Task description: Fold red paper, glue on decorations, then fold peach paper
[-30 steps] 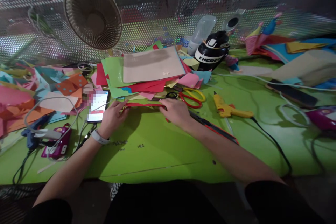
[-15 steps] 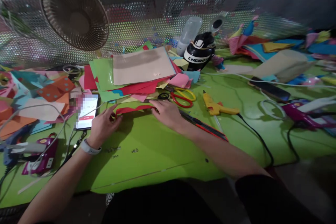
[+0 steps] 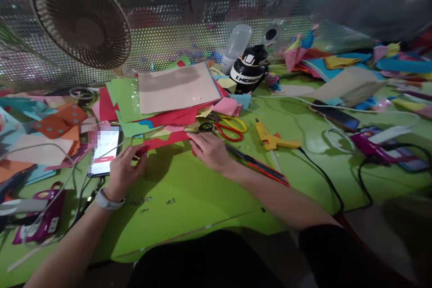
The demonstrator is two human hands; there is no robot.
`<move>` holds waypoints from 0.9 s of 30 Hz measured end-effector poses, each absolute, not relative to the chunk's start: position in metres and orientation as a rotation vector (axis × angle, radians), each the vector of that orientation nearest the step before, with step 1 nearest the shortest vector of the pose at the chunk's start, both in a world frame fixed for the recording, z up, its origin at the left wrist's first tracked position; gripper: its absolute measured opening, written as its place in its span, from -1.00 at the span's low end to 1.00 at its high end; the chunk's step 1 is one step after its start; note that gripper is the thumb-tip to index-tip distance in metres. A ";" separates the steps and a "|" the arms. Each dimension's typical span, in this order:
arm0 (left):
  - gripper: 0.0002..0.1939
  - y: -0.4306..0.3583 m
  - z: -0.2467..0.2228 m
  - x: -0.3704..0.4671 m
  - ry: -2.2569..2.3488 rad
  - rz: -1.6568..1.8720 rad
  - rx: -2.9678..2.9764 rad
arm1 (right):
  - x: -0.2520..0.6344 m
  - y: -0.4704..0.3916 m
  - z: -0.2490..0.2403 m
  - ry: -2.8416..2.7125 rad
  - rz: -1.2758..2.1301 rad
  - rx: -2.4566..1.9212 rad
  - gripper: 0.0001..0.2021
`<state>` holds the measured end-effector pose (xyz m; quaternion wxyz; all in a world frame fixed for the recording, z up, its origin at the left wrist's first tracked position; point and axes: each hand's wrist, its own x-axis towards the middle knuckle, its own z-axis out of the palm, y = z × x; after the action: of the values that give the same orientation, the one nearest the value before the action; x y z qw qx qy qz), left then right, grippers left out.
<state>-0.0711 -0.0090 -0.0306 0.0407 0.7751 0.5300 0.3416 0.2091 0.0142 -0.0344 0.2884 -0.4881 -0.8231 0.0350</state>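
Observation:
A strip of red paper stretches between my two hands, just in front of a stack of coloured sheets. My left hand has its fingers closed on the strip's left end, beside a lit phone. At the other end, my right hand grips the paper with thumb and fingers. Behind the right hand lie scissors with red handles and another pair with yellow handles. A red-and-black cutter-like tool rests under the right forearm.
A yellow glue gun with a black cord lies to the right. Purple power strips and loose cables sit at both sides. A fan, a black jug and a clear bottle stand at the back. Paper scraps heap up on the left.
The red strip has tilted so more of its flat face shows. Both hands still hold its ends. The whole view has shifted slightly, moving the scene a little to the left.

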 end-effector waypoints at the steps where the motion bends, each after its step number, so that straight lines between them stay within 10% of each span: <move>1: -0.79 -0.010 -0.030 -0.071 1.602 1.080 2.347 | 0.209 0.014 -0.034 -2.179 0.100 -1.287 -0.67; 14: -0.86 -0.013 -0.018 -0.064 1.477 1.116 1.847 | 0.209 0.009 -0.032 -1.988 0.170 -1.169 -0.70; 27: -0.83 -0.013 -0.010 -0.055 1.288 1.012 0.957 | 0.195 0.007 -0.040 -1.211 1.682 -0.999 -0.57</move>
<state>-0.0554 -0.0130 -0.0098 0.5828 0.4100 0.5518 0.4333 0.1951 0.0072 -0.0397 0.4082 -0.3964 -0.4805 0.6673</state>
